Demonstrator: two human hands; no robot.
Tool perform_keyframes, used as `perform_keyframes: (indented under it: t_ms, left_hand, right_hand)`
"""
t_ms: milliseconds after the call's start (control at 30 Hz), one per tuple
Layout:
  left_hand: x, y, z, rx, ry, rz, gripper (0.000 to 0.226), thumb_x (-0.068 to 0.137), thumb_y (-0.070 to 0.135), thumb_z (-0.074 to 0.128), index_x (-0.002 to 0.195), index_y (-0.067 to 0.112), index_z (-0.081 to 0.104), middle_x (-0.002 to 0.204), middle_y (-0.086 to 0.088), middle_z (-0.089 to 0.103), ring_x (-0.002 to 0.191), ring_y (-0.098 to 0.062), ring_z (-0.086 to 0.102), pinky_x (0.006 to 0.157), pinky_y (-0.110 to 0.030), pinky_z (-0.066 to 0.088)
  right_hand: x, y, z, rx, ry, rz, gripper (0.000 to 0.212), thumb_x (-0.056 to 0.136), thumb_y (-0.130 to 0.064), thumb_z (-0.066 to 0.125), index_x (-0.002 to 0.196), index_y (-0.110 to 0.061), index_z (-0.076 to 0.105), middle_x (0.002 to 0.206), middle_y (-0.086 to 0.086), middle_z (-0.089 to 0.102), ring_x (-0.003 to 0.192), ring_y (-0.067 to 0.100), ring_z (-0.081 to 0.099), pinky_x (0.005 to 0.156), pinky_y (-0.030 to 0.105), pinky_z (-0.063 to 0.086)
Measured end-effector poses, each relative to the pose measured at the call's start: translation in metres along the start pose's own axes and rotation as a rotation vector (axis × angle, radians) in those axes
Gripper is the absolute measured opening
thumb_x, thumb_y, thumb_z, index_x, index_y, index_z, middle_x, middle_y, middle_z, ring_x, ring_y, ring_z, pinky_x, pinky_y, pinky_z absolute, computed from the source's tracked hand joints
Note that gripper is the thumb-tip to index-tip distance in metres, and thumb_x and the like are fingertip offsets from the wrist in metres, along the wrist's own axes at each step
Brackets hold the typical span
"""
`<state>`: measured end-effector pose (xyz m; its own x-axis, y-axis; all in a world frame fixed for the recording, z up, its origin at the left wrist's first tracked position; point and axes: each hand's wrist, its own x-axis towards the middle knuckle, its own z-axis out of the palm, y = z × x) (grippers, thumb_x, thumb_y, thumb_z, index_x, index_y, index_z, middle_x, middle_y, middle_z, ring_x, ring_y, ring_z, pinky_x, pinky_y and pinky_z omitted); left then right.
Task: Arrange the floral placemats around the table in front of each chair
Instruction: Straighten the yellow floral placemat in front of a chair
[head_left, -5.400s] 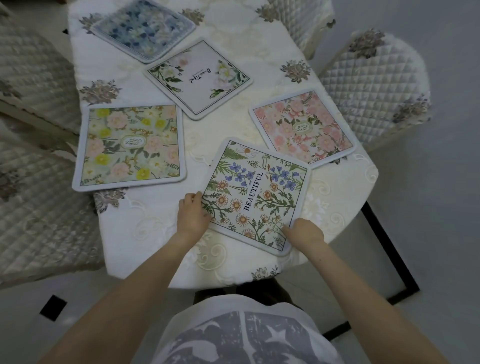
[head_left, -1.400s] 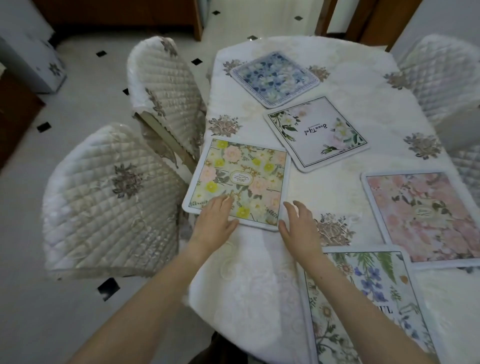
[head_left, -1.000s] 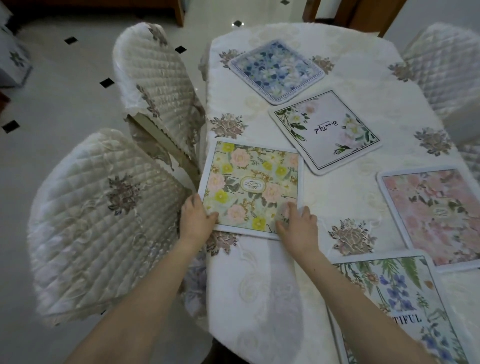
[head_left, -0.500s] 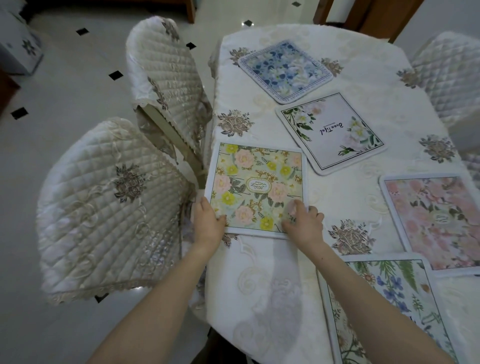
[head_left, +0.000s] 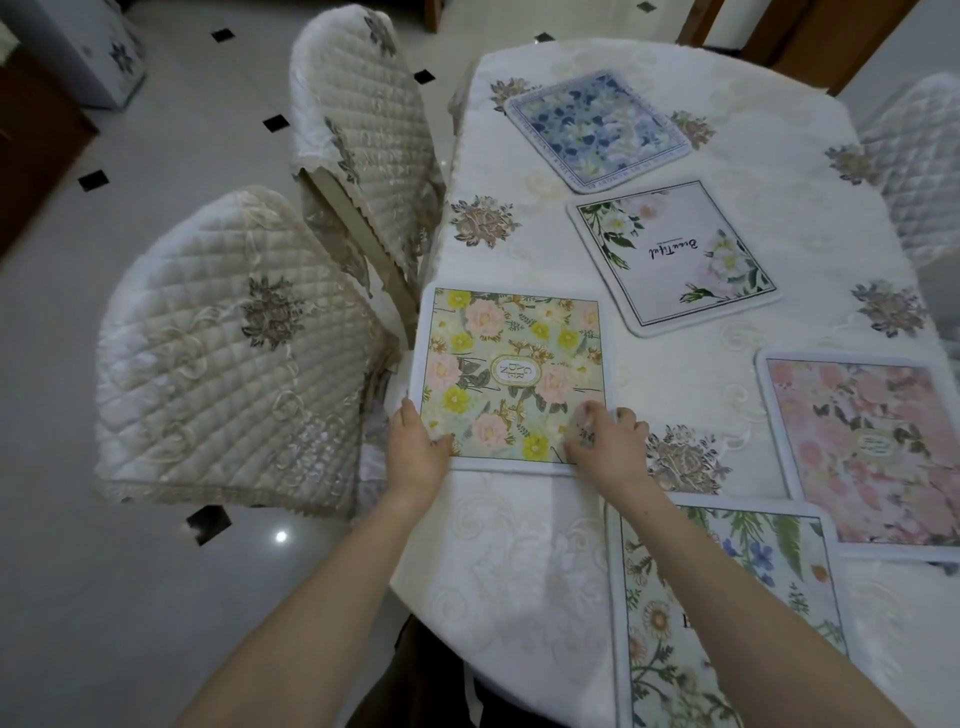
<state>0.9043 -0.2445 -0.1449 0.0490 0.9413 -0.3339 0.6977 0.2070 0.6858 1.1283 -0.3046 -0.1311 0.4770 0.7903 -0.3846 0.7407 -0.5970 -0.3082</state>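
A yellow-and-pink floral placemat (head_left: 511, 374) lies at the table's left edge, in front of the nearer quilted chair (head_left: 234, 353). My left hand (head_left: 415, 447) grips its near-left corner with the thumb on top. My right hand (head_left: 608, 441) pinches its near-right corner, bent fingers on the print. A blue floral mat (head_left: 597, 127) lies at the far end, turned askew. A white mat with script lettering (head_left: 670, 254) sits skewed near the middle. At the right edge is a pink mat (head_left: 862, 447), and at the near end a botanical mat (head_left: 727, 613).
The oval table wears a cream embroidered cloth (head_left: 519, 561). A second quilted chair (head_left: 363, 119) stands tilted at the far left, and another chair (head_left: 919, 171) at the far right. Tiled floor with black diamonds spreads out to the left.
My hands came onto the yellow-and-pink mat's near edge and took hold of its two near corners. The mat now lies squarer to the table edge.
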Motion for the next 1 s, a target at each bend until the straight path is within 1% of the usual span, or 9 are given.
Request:
perform_keyframes:
  t_ms: [100,200,333,433,533,667,733,800,1000]
  left_hand:
    - [-0.005,-0.002,0.003,0.034,-0.022,0.018,0.066,0.085,0.013,0.064,0.139,0.0,0.028,0.139,-0.019,0.042,0.124,-0.033,0.044,0.102,-0.045,0.041]
    - [-0.007,-0.003,0.006,0.121,-0.063,0.018,0.066,0.087,0.016,0.061,0.14,-0.002,0.024,0.148,-0.02,0.033,0.132,-0.036,0.038,0.104,-0.049,0.037]
    - [-0.012,-0.004,0.011,0.217,-0.094,0.029,0.075,0.092,0.02,0.055,0.146,-0.001,0.007,0.158,-0.017,0.006,0.144,-0.031,0.015,0.114,-0.043,0.026]
    - [-0.015,-0.004,0.016,0.27,-0.09,0.036,0.074,0.095,0.023,0.049,0.145,-0.004,0.002,0.158,-0.019,-0.001,0.146,-0.031,0.007,0.117,-0.042,0.022]
    - [-0.015,-0.004,0.018,0.309,-0.094,0.046,0.072,0.096,0.023,0.046,0.145,-0.006,0.001,0.157,-0.023,-0.003,0.146,-0.032,0.003,0.117,-0.042,0.02]
    - [-0.011,-0.007,0.016,0.313,-0.095,0.088,0.07,0.095,0.022,0.046,0.145,-0.004,0.006,0.157,-0.022,0.0,0.146,-0.031,-0.001,0.12,-0.041,0.012]
    - [-0.008,-0.008,0.017,0.407,-0.058,0.22,0.066,0.093,0.022,0.045,0.146,0.002,0.011,0.157,-0.02,0.005,0.146,-0.031,0.001,0.121,-0.041,0.007]
    - [-0.004,-0.006,0.02,0.462,-0.058,0.339,0.063,0.093,0.026,0.042,0.147,0.011,0.013,0.158,-0.016,0.008,0.146,-0.029,0.002,0.12,-0.04,0.002]
    - [0.008,-0.005,0.029,0.51,-0.116,0.455,0.055,0.094,0.033,0.038,0.146,0.021,0.023,0.158,-0.007,0.017,0.146,-0.025,0.008,0.119,-0.037,0.005]
  right_hand:
    - [-0.003,0.009,0.0,-0.014,-0.003,-0.002,0.047,0.081,-0.026,0.059,0.126,-0.017,0.045,0.125,0.021,0.041,0.113,0.035,0.036,0.09,0.038,0.033]
    - [-0.005,0.017,0.003,0.002,0.009,-0.011,0.045,0.082,-0.025,0.059,0.124,-0.018,0.045,0.124,0.021,0.041,0.112,0.036,0.036,0.089,0.04,0.035]
    - [-0.006,0.019,0.008,0.023,0.052,-0.021,0.047,0.079,-0.021,0.058,0.125,-0.018,0.048,0.122,0.02,0.042,0.109,0.035,0.037,0.088,0.038,0.033]
    - [-0.006,0.019,0.013,0.041,0.086,-0.043,0.046,0.076,-0.02,0.058,0.122,-0.02,0.052,0.123,0.02,0.042,0.107,0.034,0.037,0.089,0.038,0.03]
    - [-0.005,0.023,0.015,0.067,0.077,-0.047,0.049,0.076,-0.021,0.058,0.125,-0.022,0.051,0.129,0.021,0.04,0.11,0.035,0.035,0.092,0.04,0.032]
    - [-0.005,0.027,0.011,0.053,0.069,-0.076,0.05,0.076,-0.026,0.059,0.125,-0.022,0.049,0.123,0.018,0.043,0.109,0.035,0.039,0.085,0.037,0.034]
    - [-0.004,0.026,0.01,-0.03,0.094,-0.116,0.055,0.079,-0.029,0.06,0.131,-0.022,0.044,0.141,0.021,0.034,0.123,0.04,0.035,0.096,0.042,0.036]
    - [-0.003,0.022,0.012,-0.11,0.141,-0.203,0.06,0.084,-0.032,0.057,0.14,-0.022,0.038,0.154,0.017,0.022,0.137,0.039,0.025,0.11,0.049,0.03]
    - [0.0,0.006,0.03,-0.116,0.136,-0.338,0.059,0.09,-0.032,0.048,0.146,-0.024,0.03,0.154,0.006,0.03,0.143,0.031,0.021,0.115,0.049,0.022]
